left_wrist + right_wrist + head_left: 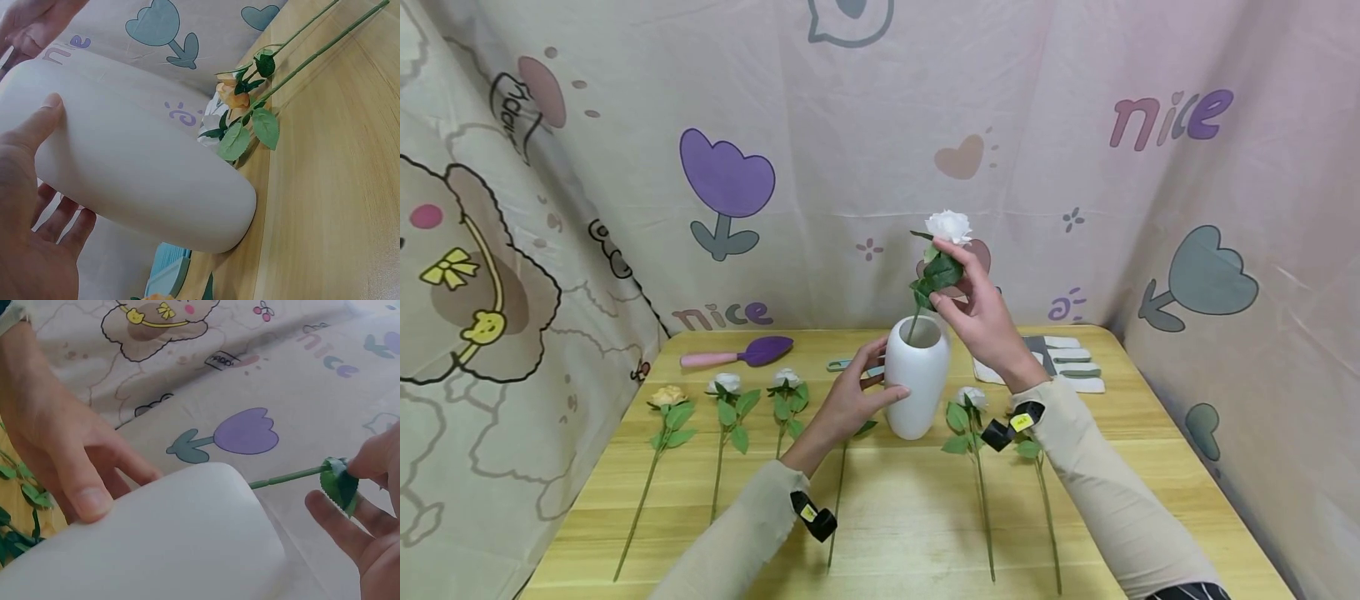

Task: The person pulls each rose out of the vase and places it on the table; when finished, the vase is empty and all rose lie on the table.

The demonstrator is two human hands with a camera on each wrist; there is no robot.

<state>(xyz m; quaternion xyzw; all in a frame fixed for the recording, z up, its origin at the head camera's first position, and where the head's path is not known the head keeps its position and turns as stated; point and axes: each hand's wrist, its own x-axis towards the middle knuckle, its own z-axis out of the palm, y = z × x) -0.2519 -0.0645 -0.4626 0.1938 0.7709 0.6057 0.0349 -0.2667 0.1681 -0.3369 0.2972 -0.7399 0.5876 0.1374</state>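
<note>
A tall white vase (917, 392) stands upright on the wooden table, its round mouth facing up. My left hand (859, 393) holds its left side, thumb on the front and fingers curved round the back; the left wrist view shows the thumb (47, 119) on the smooth wall. Above the mouth, my right hand (981, 312) pinches a white rose (949, 227) by its upper stem and leaves, just below the bloom. The rose's green stem (284, 478) runs down into the vase, where its lower end is hidden.
Left of the vase lie a yellow rose (667, 397), white roses (726, 383) and a partly hidden stem (838, 508). Another white rose (972, 397) and an orange rose (234, 97) lie right. Behind are a purple trowel (765, 350), a teal tool (169, 272) and gloves (1075, 367).
</note>
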